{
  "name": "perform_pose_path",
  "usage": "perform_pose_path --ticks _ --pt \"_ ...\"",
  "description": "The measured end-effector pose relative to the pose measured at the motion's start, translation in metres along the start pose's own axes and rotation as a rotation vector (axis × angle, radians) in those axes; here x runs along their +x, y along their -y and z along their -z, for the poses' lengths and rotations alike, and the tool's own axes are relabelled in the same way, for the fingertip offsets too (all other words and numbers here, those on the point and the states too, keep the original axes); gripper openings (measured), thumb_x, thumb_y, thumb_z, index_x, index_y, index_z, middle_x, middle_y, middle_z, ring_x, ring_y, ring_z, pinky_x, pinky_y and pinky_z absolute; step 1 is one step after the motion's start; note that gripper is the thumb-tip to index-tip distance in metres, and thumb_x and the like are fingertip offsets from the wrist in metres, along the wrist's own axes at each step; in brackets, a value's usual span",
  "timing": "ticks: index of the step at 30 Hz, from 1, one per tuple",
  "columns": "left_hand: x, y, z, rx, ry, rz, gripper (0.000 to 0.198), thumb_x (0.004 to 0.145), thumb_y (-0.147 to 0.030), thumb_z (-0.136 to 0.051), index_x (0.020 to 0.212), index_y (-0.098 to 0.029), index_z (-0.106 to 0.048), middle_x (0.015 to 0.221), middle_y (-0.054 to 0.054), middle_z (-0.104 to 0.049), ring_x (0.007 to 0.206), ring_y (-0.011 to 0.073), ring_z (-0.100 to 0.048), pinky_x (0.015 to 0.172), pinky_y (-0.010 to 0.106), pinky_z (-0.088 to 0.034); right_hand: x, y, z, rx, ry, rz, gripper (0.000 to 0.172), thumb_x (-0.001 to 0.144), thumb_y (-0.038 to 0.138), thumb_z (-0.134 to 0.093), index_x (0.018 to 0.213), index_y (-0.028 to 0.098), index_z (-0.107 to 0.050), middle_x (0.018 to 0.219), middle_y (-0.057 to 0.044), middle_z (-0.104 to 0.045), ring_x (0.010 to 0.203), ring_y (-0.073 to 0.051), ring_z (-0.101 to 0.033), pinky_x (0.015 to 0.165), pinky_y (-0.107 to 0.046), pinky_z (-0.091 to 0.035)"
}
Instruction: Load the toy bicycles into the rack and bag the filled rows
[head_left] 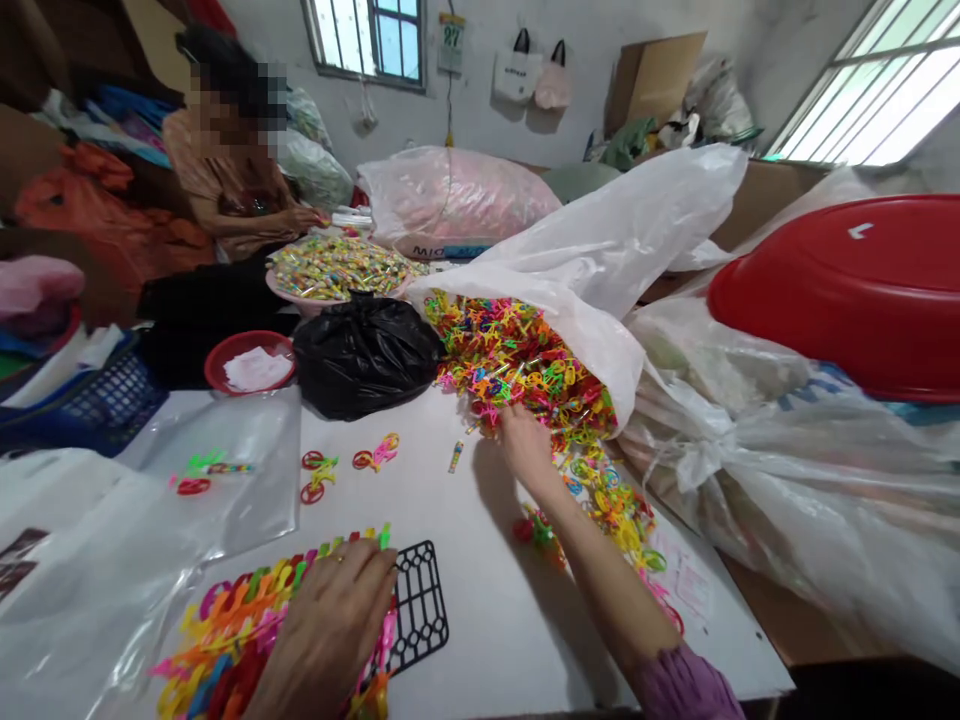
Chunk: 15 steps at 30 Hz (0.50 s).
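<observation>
My left hand (330, 610) lies over a row of colourful plastic toy pieces (240, 620) at the lower left, its fingers together and bent down over them. Their tips are partly hidden. The pieces stand along a black plastic grid rack (421, 605), whose bare end shows to the right of the hand. My right hand (525, 445) reaches into the front of a heap of small bright plastic toys (517, 350) spilling from a white plastic sack (600, 325). Its fingers are closed among the toys; what they grip is hidden.
Loose toys (319, 475) and a small patterned tube (456, 457) lie mid-table. Behind are a black bag (367, 355), a red bowl (214, 365) with white paper and a basin (289, 292) of tubes. A person (232, 185) sits back left. A red tub (847, 290) tops bags at right.
</observation>
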<state>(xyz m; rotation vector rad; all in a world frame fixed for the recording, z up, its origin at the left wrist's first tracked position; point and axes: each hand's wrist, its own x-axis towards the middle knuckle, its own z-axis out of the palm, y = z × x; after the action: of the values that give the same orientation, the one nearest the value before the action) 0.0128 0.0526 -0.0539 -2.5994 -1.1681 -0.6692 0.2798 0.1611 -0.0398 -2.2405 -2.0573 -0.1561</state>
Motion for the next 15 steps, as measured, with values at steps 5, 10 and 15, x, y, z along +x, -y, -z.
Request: perform_pose_path --ticks 5,10,15 --pt "-0.006 0.002 -0.008 -0.167 -0.057 0.026 0.019 0.085 -0.018 -0.041 0.094 -0.022 -0.057 0.088 0.002 -0.064 0.084 0.0164 -0.060 0.080 0.029 -0.047 0.004 -0.021 -0.013 0.015 -0.034 -0.025 0.020 0.087 0.025 -0.047 0.104 0.017 -0.053 0.106 -0.011 -0.051 0.098 -0.021 -0.049 0.076 -0.029 -0.040" --pt "-0.006 0.004 0.000 -0.215 -0.122 0.052 0.018 0.086 -0.016 -0.041 0.090 -0.022 -0.057 0.082 0.000 -0.064 0.080 0.0142 -0.061 0.076 0.025 -0.047 -0.011 -0.016 -0.025 0.065 -0.007 0.034 0.019 0.086 0.020 -0.044 0.102 0.017 -0.054 0.098 -0.008 -0.053 0.090 -0.019 -0.050 0.075 -0.027 -0.039" --pt "-0.012 0.007 0.002 -0.244 -0.071 0.045 0.017 0.086 -0.017 -0.042 0.093 -0.023 -0.056 0.085 0.000 -0.065 0.082 0.0145 -0.061 0.080 0.026 -0.045 -0.010 -0.030 -0.020 -0.022 -0.052 -0.034 0.027 0.086 0.009 -0.035 0.106 0.015 -0.053 0.107 -0.012 -0.053 0.096 -0.019 -0.050 0.075 -0.027 -0.039"
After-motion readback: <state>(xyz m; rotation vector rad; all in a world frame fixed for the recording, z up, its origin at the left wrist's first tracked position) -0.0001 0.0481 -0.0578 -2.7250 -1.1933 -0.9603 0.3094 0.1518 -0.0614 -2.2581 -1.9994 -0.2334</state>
